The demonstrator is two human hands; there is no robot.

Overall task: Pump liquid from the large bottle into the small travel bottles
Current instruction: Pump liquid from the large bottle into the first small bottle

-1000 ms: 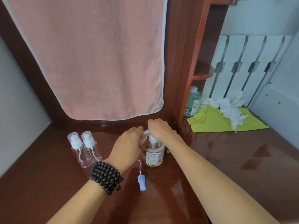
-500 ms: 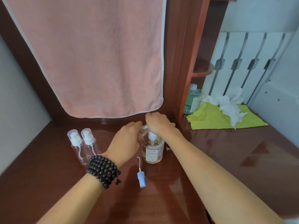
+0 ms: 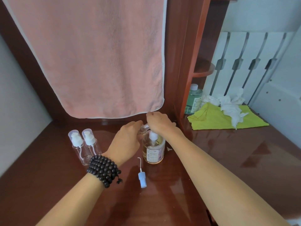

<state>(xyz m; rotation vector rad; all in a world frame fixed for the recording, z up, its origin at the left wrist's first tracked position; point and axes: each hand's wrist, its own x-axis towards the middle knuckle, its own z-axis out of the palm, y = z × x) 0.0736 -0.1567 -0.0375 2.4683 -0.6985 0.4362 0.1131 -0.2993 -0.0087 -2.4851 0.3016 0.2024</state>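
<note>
Two hands meet: left hand (image 3: 126,138) grips a tilted small bottle (image 3: 143,128), right hand (image 3: 158,122) presses the large bottle's (image 3: 153,151) pump, poses unchanged since earlier.

Small bottle (image 3: 143,128) mostly behind left hand (image 3: 126,141)

head view | looks forward and down | close over desk (image 3: 228,160)

Towel (image 3: 91,56): plain pink, pale edging. Desk surface (image 3: 228,160): glossy reddish-brown wood. Pump bottle (image 3: 153,150): clear, amber liquid, white pump, pink-white label. Two capped travel bottles (image 3: 84,144): clear, white pumps. Loose pump head (image 3: 142,176): light blue. Bead bracelet (image 3: 104,170): dark brown. Cloth (image 3: 216,118): yellow-green. Rear bottle (image 3: 193,100): green liquid, white cap.
</note>
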